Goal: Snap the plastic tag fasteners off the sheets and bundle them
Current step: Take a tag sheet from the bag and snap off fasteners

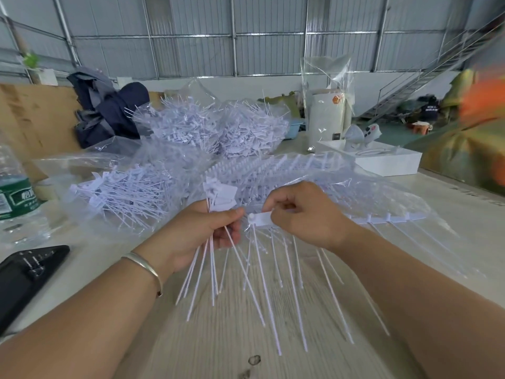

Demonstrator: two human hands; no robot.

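White tag fasteners [218,198]; pale wood-grain worktop [224,337]; green-labelled water bottle [13,195] at its left edge; black phone [27,272]; silver bracelet [144,266].

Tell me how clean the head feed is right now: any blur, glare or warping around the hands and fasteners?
Head view: even daylight, no hard shadows; left hand and right hand fairly sharp, the fastener tails slightly smeared; clear plastic bags carry soft glare; wide-angle warping bends the wall frames and forearms; the orange shape at the right edge is badly blurred.
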